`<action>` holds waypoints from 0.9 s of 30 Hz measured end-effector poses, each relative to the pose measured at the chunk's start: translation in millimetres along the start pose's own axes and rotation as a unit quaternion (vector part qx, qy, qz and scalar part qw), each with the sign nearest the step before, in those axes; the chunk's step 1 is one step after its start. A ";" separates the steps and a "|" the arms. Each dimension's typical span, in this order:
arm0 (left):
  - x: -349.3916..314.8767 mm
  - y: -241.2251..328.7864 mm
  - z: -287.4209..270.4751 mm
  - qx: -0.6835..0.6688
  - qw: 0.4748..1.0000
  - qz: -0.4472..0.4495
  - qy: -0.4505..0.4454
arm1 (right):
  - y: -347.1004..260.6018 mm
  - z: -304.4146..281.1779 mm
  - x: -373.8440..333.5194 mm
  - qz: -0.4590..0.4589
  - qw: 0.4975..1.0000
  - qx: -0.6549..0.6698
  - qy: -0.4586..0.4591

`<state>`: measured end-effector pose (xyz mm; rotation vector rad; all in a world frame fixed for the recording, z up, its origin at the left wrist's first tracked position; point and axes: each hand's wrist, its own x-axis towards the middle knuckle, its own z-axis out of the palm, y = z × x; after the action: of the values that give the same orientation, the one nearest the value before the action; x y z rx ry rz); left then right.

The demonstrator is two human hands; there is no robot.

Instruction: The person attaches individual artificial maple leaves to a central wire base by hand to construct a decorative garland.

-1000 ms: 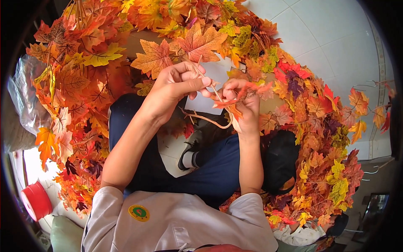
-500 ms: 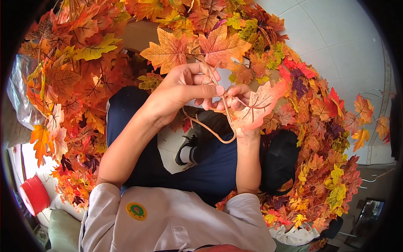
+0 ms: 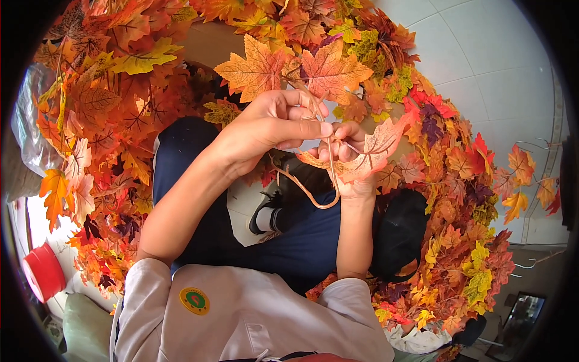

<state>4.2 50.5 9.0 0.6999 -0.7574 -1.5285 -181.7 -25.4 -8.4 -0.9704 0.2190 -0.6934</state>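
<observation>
In front of my lap, both hands work on a brown artificial vine stem [image 3: 315, 204] that hangs in a loop below them. My left hand [image 3: 274, 123] is closed on the stem, with the thumb pressed along it. Two orange artificial maple leaves [image 3: 256, 70] spread from the stem above that hand. My right hand [image 3: 348, 143] is closed close beside the left thumb, pinching the thin stalk of a pale orange-pink maple leaf [image 3: 377, 149]. This leaf covers part of the right palm and fingers. Just where the stalk meets the vine is partly hidden by the fingers.
Heaps of artificial autumn leaves [image 3: 90, 108] surround me at the left, front and right [image 3: 446, 223]. A clear plastic bag [image 3: 36, 123] and a red spool [image 3: 44, 273] lie left. Wire hooks [image 3: 534, 143] stick out over the pale tiled floor [image 3: 482, 54] at right.
Both hands have shifted slightly in view, the left one a little to the right with the stem and its leaves. The pale leaf at my right hand has tilted slightly. Both grips persist.
</observation>
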 end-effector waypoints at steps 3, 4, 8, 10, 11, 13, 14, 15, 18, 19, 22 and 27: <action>-3.6 5.4 5.6 -0.004 1.000 0.003 0.003 | -3.8 1.6 0.0 0.005 1.000 -0.005 -0.001; -4.9 7.4 7.3 -0.012 1.000 0.007 -0.002 | -5.8 3.6 0.1 0.010 1.000 -0.007 0.000; -3.4 4.7 -0.8 -0.009 1.000 0.013 -0.018 | -6.7 5.3 1.2 0.011 0.999 -0.047 0.003; -3.4 6.1 -5.2 0.019 0.999 0.014 -0.031 | -4.8 3.7 0.3 -0.007 0.994 -0.111 0.007; -3.3 5.8 -7.6 0.018 0.999 0.015 -0.029 | -5.0 5.8 0.6 -0.023 0.985 -0.172 0.009; -2.5 3.7 -13.1 0.077 0.997 0.023 -0.014 | -11.1 19.2 -3.7 0.001 0.974 -0.223 0.038; -1.8 2.0 -15.4 0.098 0.995 0.027 -0.006 | -9.8 24.3 -5.4 -0.009 0.968 -0.246 0.056; -2.0 1.9 -16.2 0.097 0.995 0.027 -0.006 | -7.7 26.7 -6.4 -0.020 0.960 -0.268 0.075; -2.0 1.4 -19.5 0.127 0.991 0.033 0.024 | -1.3 34.8 -6.4 -0.059 0.926 -0.361 0.095; -2.8 2.6 -19.3 0.128 0.991 0.032 0.022 | -1.8 41.0 -5.8 -0.077 0.929 -0.344 0.116; -6.1 5.3 -18.9 0.134 0.988 0.029 0.071 | 6.0 51.7 -6.7 -0.090 0.911 -0.370 0.158; -2.4 6.3 -14.7 0.087 0.994 0.013 0.070 | 27.0 36.7 -6.2 -0.330 0.671 -0.648 0.142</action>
<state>19.8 51.5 5.2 0.9136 -0.7972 -1.3852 -157.4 13.6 -10.6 -2.3965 0.7156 -1.4161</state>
